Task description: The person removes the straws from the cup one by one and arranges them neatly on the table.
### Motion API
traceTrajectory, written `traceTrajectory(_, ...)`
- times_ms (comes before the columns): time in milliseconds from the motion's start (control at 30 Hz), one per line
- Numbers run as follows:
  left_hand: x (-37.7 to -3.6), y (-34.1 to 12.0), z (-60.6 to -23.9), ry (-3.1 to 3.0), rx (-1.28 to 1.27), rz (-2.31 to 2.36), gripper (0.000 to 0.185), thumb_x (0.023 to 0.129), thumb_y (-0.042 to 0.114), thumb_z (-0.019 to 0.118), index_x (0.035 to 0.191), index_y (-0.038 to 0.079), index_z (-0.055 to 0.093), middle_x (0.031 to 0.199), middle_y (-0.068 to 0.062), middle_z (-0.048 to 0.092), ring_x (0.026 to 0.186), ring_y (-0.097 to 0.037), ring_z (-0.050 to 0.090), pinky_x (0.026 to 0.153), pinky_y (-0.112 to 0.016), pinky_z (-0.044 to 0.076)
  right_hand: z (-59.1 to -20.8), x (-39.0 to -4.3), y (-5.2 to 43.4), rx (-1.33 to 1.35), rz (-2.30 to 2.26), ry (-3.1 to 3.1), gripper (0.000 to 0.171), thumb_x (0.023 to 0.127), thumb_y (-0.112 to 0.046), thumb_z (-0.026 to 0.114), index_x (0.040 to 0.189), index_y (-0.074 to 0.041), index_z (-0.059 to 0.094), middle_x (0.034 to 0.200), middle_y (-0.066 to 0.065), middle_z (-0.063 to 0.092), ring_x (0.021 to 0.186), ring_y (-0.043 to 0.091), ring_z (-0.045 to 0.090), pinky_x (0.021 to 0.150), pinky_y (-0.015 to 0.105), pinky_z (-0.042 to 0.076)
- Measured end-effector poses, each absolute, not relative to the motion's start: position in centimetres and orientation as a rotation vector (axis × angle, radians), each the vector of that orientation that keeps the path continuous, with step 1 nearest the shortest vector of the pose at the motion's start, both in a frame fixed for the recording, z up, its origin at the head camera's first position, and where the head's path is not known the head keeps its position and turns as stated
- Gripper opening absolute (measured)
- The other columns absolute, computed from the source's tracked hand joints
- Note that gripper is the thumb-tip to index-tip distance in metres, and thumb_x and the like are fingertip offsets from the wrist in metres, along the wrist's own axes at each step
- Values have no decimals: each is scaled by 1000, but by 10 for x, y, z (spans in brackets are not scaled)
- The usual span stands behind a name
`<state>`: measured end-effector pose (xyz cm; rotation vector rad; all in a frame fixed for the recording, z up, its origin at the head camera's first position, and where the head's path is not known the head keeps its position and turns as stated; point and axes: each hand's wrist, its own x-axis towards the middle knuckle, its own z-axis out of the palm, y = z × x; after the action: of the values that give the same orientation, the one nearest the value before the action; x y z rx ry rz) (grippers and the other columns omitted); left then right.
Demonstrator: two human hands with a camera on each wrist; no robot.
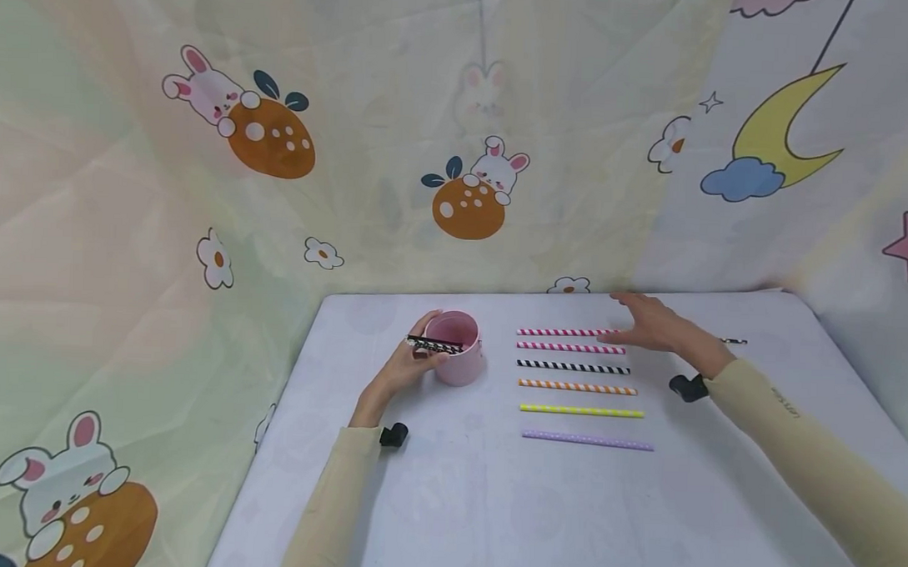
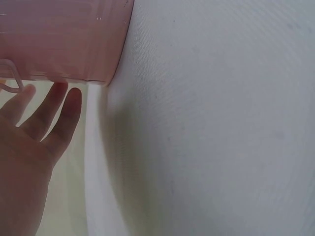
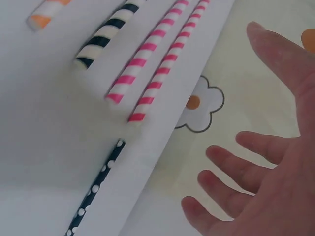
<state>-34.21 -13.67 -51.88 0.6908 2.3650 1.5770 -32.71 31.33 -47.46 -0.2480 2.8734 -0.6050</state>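
My left hand [image 1: 403, 369] grips the side of a pink cup [image 1: 462, 369], its fingertips against the wall in the left wrist view. Several dark patterned straws [image 1: 434, 344] show at the cup's mouth beside that hand; their lower ends are hidden. My right hand [image 1: 651, 322] is held with spread fingers and holds nothing, above the right ends of a red striped paper straw [image 1: 561, 332] and a pink striped one [image 1: 572, 348]. A black straw with white dots [image 3: 93, 189] lies near it, partly hidden by the forearm in the head view.
Below the pink straws lie a black striped straw [image 1: 574, 368], an orange striped one [image 1: 578, 387], a yellow one [image 1: 581, 411] and a purple dotted one [image 1: 588, 441], roughly parallel. The white table [image 1: 491, 510] meets a printed cloth backdrop [image 1: 382, 189] at the back.
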Motion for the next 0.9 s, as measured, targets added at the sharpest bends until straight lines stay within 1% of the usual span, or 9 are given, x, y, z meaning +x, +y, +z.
traceTrajectory(167, -342, -137, -517, 2360, 703, 1572, 81, 93, 16, 72, 159, 16, 26, 154, -18, 42, 118, -26, 50, 94, -33, 45, -474, -329, 297, -333, -659, 2916, 94, 87, -50, 73, 152, 5, 32, 149, 30, 43, 137, 48, 38, 112, 64, 32)
traceTrajectory(367, -342, -137, -517, 2374, 703, 1555, 82, 93, 17, 73, 159, 16, 25, 155, -17, 41, 118, -24, 49, 93, -32, 45, -466, -325, 272, -364, -714, 2919, 92, 88, -50, 73, 153, 0, 32, 150, 27, 42, 139, 46, 36, 113, 65, 30)
traceTrajectory(467, -342, -137, -517, 2368, 712, 1565, 82, 93, 15, 73, 159, 15, 25, 156, -18, 40, 117, -24, 49, 92, -32, 45, -460, -321, 261, -389, -765, 2902, 93, 87, -51, 73, 155, -4, 31, 152, 25, 41, 141, 45, 34, 114, 65, 28)
traceTrajectory(600, -342, -136, -518, 2360, 712, 1580, 82, 93, 15, 73, 159, 15, 26, 153, -19, 42, 115, -23, 50, 92, -32, 45, -455, -318, 248, -456, -820, 2890, 92, 87, -51, 73, 156, -6, 32, 155, 22, 39, 144, 42, 33, 115, 63, 28)
traceTrajectory(733, -343, -136, -520, 2363, 705, 1581, 82, 93, 15, 73, 159, 16, 26, 151, -19, 45, 113, -22, 50, 92, -31, 45, -451, -316, 235, -499, -887, 2872, 90, 87, -49, 74, 155, -6, 34, 156, 20, 39, 145, 40, 32, 116, 62, 28)
traceTrajectory(900, -343, -137, -521, 2371, 698, 1573, 81, 93, 16, 72, 159, 17, 25, 153, -18, 43, 115, -24, 50, 93, -32, 45, -450, -315, 218, -530, -940, 2854, 86, 87, -49, 75, 154, -8, 37, 154, 16, 43, 144, 36, 34, 116, 60, 30)
